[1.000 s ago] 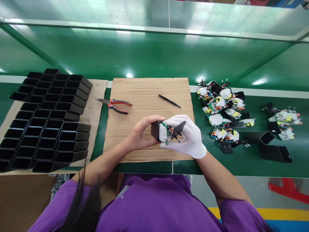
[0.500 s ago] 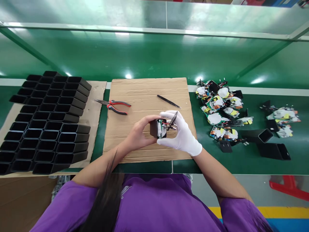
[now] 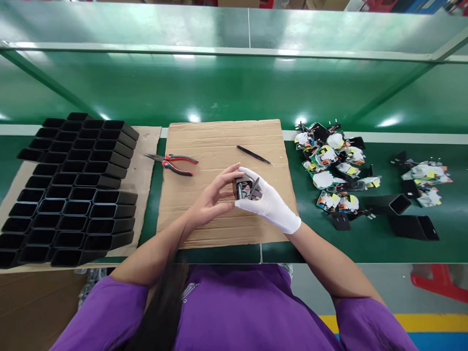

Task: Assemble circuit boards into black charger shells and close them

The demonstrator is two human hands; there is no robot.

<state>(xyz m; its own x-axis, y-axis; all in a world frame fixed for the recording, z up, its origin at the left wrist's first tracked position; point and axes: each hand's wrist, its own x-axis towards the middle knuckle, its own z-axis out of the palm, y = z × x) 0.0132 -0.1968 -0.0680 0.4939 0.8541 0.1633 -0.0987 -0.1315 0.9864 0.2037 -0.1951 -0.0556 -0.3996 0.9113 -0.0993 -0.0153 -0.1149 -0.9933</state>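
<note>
My right hand (image 3: 260, 201), in a white glove, is closed around a black plastic case (image 3: 236, 188). The case's open end faces up, showing wires and part of a circuit board inside. A small dark end cap (image 3: 255, 188) sits by the opening, between my gloved thumb and fingers. My bare left hand (image 3: 212, 197) is just left of the case with its fingers spread; the fingertips reach its side, and I cannot tell whether they touch. Beyond both hands, black tweezers (image 3: 255, 155) lie on the cardboard sheet (image 3: 204, 139). Red-handled pliers (image 3: 175, 163) rest at the sheet's left edge.
Rows of black plastic cases (image 3: 73, 195) fill the left side of the green bench. To the right lies a pile of circuit boards (image 3: 329, 161) with white and yellow patches. Two loose cases (image 3: 411, 228) and more boards (image 3: 426, 174) are farther right.
My left fingers have opened from their grip around the case and spread out beside it. The case has turned more upright in my right hand, and the end cap is closer to its opening.
</note>
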